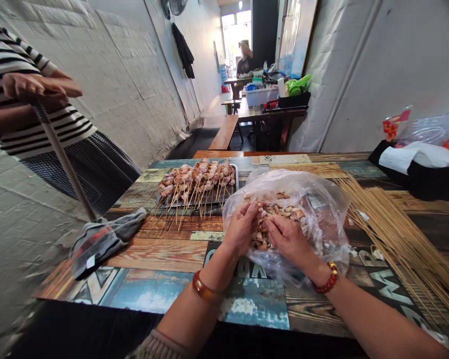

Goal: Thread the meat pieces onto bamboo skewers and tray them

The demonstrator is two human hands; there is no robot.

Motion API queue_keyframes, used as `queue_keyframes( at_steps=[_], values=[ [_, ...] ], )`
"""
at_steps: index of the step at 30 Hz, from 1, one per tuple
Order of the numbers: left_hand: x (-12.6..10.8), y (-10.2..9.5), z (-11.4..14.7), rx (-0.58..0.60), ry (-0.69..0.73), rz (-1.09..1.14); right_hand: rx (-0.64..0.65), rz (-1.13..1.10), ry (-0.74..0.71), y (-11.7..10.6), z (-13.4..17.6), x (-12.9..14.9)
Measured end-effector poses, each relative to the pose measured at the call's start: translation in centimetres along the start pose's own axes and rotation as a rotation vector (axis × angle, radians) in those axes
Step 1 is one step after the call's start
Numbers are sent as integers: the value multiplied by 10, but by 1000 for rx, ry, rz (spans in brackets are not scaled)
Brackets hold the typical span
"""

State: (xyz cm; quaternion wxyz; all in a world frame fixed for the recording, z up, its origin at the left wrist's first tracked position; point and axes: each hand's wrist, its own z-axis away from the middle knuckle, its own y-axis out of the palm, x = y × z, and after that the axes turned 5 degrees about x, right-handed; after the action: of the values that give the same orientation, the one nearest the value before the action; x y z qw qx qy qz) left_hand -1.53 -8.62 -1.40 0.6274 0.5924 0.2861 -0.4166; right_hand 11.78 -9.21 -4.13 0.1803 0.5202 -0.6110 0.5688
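Observation:
Over an open clear plastic bag (pixel 327 212) on the table, both my hands work close together. My left hand (pixel 241 227) is closed in a pinch, with a small pinkish bit showing at its fingertips that I cannot identify. Just to its right, my right hand (pixel 288 239) is also closed, thumb against fingers; what it grips is hidden. Loose brown and pale pieces (pixel 280 212), which look like cut meat, lie in the bag around my fingers. Beyond my left hand, meat skewers (pixel 205 174) are heaped on a metal tray (pixel 237 178), their sticks pointing toward me.
Bare bamboo skewers (pixel 404 239) spread along the right side. A grey cloth (pixel 105 239) lies at the table's left edge. A black container (pixel 407 172) with plastic packaging stands back right. A person in a striped top (pixel 71 119) holds a pole at left; another sits far back.

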Motion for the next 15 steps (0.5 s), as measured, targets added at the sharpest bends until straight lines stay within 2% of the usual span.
queue_keyframes(
  at_steps=[10,15],
  values=[
    [6,-1,1,-37,-54,35,43,-75,-29,-2,1,0],
    [1,-4,-3,-30,24,30,-4,2,-58,-1,1,-3]
  ],
)
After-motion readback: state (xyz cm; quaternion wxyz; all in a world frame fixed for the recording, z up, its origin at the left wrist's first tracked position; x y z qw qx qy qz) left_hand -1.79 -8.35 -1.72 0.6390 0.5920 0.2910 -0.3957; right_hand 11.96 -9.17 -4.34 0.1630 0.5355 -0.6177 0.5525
